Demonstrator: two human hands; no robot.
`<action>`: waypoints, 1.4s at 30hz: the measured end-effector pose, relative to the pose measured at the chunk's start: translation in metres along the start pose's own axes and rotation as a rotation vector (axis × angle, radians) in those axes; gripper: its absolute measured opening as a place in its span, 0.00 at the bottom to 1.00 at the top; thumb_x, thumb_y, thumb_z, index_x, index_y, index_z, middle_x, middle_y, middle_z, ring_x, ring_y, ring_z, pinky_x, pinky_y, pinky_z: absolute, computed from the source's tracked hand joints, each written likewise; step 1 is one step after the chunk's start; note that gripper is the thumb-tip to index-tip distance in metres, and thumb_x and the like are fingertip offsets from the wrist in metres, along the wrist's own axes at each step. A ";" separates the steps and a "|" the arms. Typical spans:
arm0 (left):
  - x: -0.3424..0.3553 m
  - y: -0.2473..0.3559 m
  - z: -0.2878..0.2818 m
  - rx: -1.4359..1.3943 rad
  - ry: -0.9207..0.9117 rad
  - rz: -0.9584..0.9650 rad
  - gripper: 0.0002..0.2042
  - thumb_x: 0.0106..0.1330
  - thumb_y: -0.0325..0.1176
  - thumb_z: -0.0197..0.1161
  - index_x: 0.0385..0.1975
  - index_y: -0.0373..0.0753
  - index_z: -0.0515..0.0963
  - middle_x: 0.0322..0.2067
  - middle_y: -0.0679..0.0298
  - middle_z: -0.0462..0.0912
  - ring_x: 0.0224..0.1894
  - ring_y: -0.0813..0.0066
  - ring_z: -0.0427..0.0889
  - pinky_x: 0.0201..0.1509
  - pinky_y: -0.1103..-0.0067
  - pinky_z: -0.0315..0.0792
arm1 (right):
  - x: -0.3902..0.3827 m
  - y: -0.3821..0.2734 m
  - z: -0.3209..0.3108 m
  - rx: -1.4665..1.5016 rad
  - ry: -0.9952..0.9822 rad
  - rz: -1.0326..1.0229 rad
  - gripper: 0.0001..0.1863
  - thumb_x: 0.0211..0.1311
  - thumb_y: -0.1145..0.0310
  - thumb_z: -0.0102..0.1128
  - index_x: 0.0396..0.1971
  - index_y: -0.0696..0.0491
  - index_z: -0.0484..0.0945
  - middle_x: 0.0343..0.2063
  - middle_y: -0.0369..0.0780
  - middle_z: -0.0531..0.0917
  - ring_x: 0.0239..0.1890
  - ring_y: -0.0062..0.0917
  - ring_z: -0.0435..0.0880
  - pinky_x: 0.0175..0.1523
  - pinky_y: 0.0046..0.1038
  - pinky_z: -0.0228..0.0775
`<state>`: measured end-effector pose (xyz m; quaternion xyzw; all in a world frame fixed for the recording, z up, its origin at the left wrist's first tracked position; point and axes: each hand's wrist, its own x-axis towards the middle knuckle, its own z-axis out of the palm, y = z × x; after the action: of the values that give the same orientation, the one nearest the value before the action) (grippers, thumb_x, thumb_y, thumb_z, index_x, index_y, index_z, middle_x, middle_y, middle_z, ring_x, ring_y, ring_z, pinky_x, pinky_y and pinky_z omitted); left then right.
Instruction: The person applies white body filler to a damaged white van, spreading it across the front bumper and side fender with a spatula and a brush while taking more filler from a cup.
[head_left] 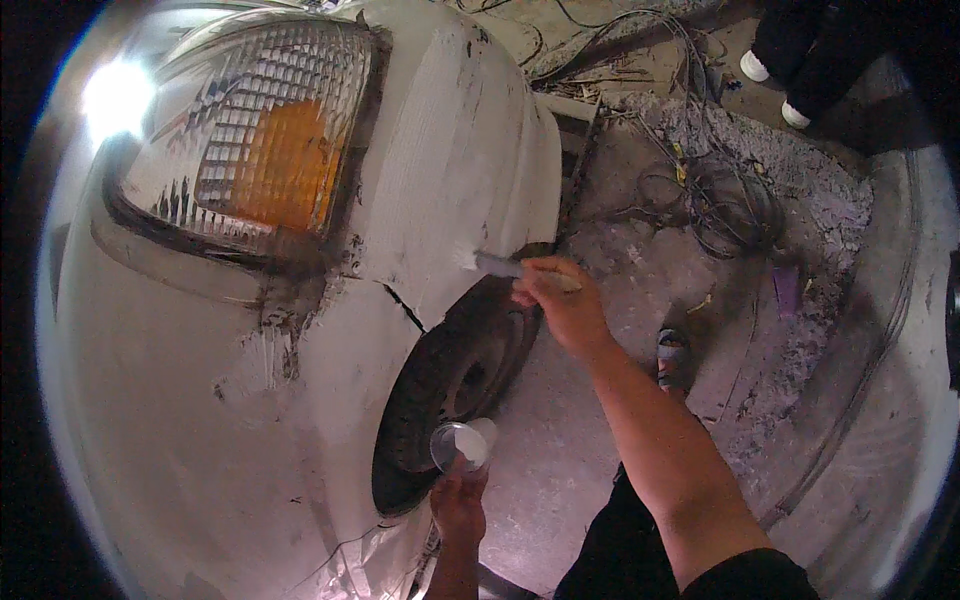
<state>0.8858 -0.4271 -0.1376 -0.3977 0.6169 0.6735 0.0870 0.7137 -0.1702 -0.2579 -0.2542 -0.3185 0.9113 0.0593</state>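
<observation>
Through the head view I have the right hand (560, 300) just off centre toward 3 o'clock, fingers closed in a narrow pinch on a flat hand tool with a grey front and pale handle (498, 266). Whether it is a brush or a blade I cannot tell. The tool lies just above centre; its long axis is close to horizontal, handle end toward 3 o'clock, working tip pointing between 9 and 10. The tip sits at a white smear (465, 256) on the off-white painted vehicle body (440, 180); I cannot confirm contact.

At 6 o'clock the left hand (460, 510) grips a clear round plastic cup with white material in it (482, 432), thumb on the near side. The cup's exact tilt is unclear to me. It overlaps the lower edge of the black tyre (410, 430) in my view.

Around these: a dark jagged crack (405, 306) in the body at 9 o'clock; a ribbed clear lamp with an amber section (285, 160) at 10; loosely coiled dark cables (735, 215) between 2 and 3; another person's white shoes (755, 66) at 2.
</observation>
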 end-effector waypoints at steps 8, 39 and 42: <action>0.002 0.001 -0.005 -0.012 0.054 0.029 0.05 0.62 0.31 0.59 0.26 0.38 0.74 0.44 0.57 0.78 0.39 0.67 0.79 0.49 0.66 0.75 | 0.012 0.006 -0.003 -0.387 0.062 -0.245 0.13 0.59 0.68 0.59 0.41 0.57 0.75 0.31 0.39 0.81 0.34 0.20 0.80 0.42 0.23 0.72; 0.003 -0.002 -0.060 0.377 -0.108 0.077 0.14 0.58 0.34 0.60 0.44 0.42 0.74 0.47 0.64 0.75 0.50 0.67 0.73 0.55 0.73 0.65 | -0.151 -0.001 0.118 -0.858 -0.382 -0.594 0.15 0.53 0.68 0.62 0.40 0.55 0.74 0.29 0.43 0.80 0.28 0.38 0.80 0.34 0.34 0.72; -0.003 0.014 -0.044 1.438 -0.151 0.407 0.13 0.59 0.36 0.58 0.44 0.44 0.76 0.49 0.63 0.75 0.51 0.67 0.72 0.57 0.73 0.62 | -0.162 0.002 0.125 -0.980 -0.561 -0.639 0.16 0.52 0.69 0.62 0.41 0.55 0.73 0.28 0.43 0.80 0.29 0.38 0.79 0.33 0.35 0.71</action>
<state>0.8984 -0.4688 -0.1217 -0.0734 0.9586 0.1326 0.2411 0.7911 -0.2845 -0.1068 0.1033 -0.7607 0.6297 0.1193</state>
